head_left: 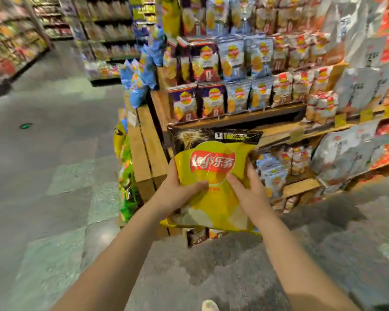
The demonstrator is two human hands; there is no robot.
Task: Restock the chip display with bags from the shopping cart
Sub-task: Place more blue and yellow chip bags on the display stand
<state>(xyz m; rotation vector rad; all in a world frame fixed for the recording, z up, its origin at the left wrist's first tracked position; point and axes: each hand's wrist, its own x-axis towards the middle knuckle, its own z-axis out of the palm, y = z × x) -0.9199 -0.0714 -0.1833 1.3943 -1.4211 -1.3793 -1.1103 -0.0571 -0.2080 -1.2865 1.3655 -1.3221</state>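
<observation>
Bag: glossy, crinkled yellow chip bag (pixel 213 176), black top band.
Grip: left hand (pixel 177 189) and right hand (pixel 247 189) both clasp its sides.
Display: tiered wooden shelf (pixel 238 118).

Yellow chip bag (pixel 213 176), black top band, red logo; shelf bags (pixel 213 102) seemingly purple.

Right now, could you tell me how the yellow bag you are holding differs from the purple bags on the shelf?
The yellow bag is gripped by both hands, left hand and right hand, in front of the display; the purple bags stand upright in a row on the wooden shelf. The yellow bag has a black top band and looks larger, though it is nearer the camera. Both carry a red and yellow round logo.
</observation>
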